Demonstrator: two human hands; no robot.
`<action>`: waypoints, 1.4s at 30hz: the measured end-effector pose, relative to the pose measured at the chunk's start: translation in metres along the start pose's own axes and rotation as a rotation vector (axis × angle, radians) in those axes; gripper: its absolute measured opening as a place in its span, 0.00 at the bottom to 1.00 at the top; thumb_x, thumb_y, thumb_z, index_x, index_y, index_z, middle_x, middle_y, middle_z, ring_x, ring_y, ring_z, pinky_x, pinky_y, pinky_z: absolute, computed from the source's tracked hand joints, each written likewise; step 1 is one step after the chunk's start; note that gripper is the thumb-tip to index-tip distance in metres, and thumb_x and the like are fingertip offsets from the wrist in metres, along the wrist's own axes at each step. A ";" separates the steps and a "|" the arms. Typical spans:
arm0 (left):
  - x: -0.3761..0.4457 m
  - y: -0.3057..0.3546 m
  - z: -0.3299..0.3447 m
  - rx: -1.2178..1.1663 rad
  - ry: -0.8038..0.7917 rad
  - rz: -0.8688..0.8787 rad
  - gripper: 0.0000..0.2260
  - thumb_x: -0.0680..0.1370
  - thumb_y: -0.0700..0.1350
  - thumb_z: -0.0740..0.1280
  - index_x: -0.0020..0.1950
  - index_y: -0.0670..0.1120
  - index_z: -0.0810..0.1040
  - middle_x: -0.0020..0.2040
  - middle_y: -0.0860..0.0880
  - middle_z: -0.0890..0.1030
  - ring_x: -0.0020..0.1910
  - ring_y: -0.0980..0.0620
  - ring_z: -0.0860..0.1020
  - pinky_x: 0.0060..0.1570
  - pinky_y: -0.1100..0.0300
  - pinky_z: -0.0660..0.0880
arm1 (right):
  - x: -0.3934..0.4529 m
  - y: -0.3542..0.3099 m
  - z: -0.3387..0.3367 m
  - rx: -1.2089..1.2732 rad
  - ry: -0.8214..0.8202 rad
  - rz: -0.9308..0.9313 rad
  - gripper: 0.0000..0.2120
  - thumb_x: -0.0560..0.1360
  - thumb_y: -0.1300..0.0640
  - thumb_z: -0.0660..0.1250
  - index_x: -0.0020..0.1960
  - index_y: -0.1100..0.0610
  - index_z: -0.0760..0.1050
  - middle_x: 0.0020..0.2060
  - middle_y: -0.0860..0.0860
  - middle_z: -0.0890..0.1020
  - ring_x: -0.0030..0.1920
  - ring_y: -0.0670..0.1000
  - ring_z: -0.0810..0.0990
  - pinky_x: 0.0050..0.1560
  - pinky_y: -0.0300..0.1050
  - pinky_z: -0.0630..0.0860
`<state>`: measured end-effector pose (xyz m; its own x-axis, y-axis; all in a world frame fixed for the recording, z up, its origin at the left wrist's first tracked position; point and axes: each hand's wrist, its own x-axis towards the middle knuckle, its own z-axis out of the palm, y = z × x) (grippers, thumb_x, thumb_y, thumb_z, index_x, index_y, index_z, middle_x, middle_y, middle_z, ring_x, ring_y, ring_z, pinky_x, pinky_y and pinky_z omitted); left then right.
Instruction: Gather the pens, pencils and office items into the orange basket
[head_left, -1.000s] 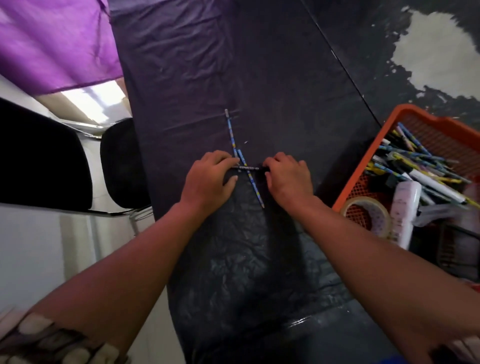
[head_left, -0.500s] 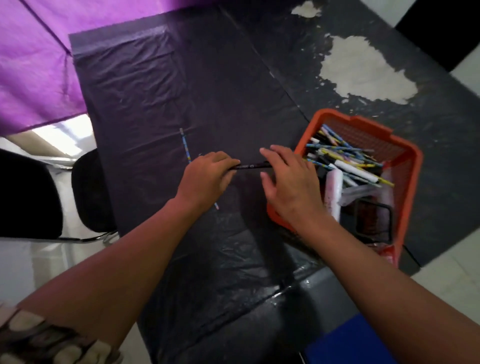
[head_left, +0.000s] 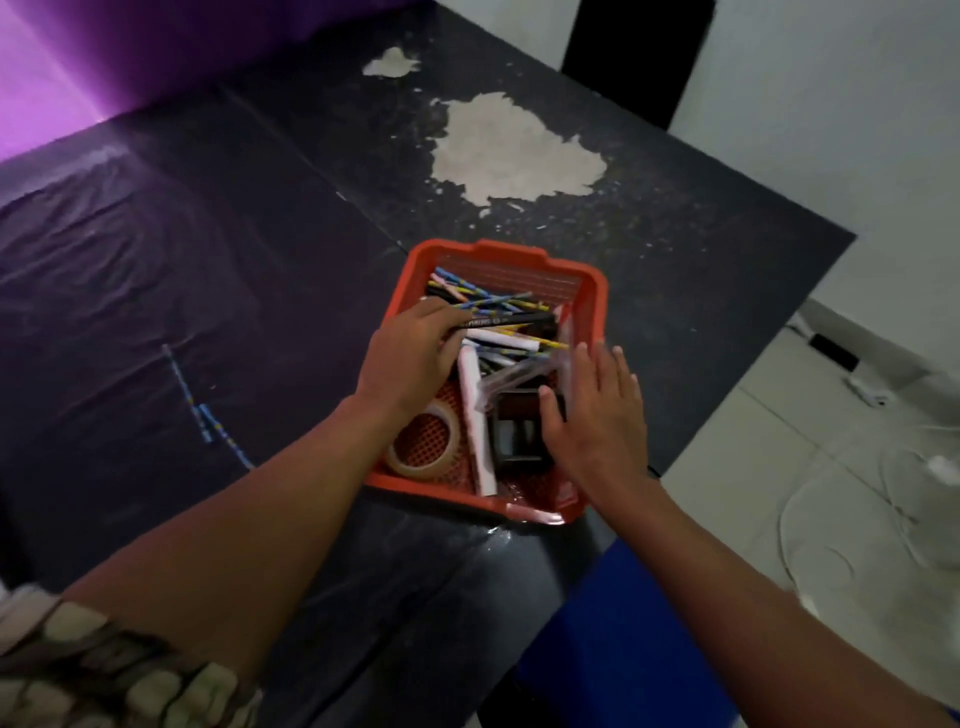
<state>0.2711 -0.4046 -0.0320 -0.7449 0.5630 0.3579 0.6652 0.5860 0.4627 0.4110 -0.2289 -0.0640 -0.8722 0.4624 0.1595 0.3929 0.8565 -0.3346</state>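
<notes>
The orange basket (head_left: 587, 291) sits at the table's near right part, filled with several pens and pencils, a white marker (head_left: 475, 415), a tape roll (head_left: 423, 441) and a black item. My left hand (head_left: 410, 353) is over the basket's left side and pinches a dark pen (head_left: 498, 322) that lies across the pile. My right hand (head_left: 597, 410) hovers over the basket's right side with fingers straight, holding nothing. Two blue patterned pencils (head_left: 200, 410) lie on the black plastic sheet to the left.
A black plastic sheet (head_left: 130, 291) covers the left of the dark table, whose top is chipped pale (head_left: 509, 150) at the back. The table's right edge drops to a white tiled floor (head_left: 831, 493). A blue object (head_left: 618, 634) is below the basket.
Both hands moved right from the sheet to the basket. The left hand carried the dark pen over the pile; the right hand let go of it and opened.
</notes>
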 end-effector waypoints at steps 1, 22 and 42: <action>0.007 0.005 0.008 -0.001 -0.013 0.018 0.11 0.76 0.42 0.69 0.57 0.45 0.84 0.54 0.48 0.83 0.52 0.46 0.82 0.48 0.53 0.78 | 0.000 0.003 0.003 0.034 -0.022 0.004 0.33 0.78 0.43 0.56 0.75 0.63 0.64 0.74 0.62 0.65 0.76 0.62 0.61 0.73 0.62 0.62; 0.026 -0.022 0.023 0.125 -0.060 -0.015 0.14 0.75 0.45 0.69 0.60 0.46 0.82 0.56 0.47 0.81 0.56 0.45 0.79 0.52 0.51 0.77 | 0.016 -0.022 0.007 0.231 0.037 -0.211 0.20 0.77 0.48 0.63 0.63 0.59 0.78 0.64 0.56 0.78 0.68 0.56 0.73 0.66 0.58 0.69; -0.202 -0.185 -0.132 0.235 -0.045 -0.356 0.13 0.76 0.45 0.67 0.59 0.46 0.82 0.55 0.48 0.81 0.53 0.44 0.79 0.49 0.48 0.78 | -0.077 -0.275 0.116 0.368 -0.353 -0.467 0.10 0.76 0.56 0.68 0.54 0.59 0.79 0.50 0.56 0.80 0.51 0.60 0.80 0.48 0.55 0.79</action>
<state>0.2920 -0.7037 -0.0833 -0.9308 0.3233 0.1708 0.3641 0.8622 0.3522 0.3368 -0.5265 -0.0925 -0.9931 -0.0921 0.0727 -0.1174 0.7851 -0.6081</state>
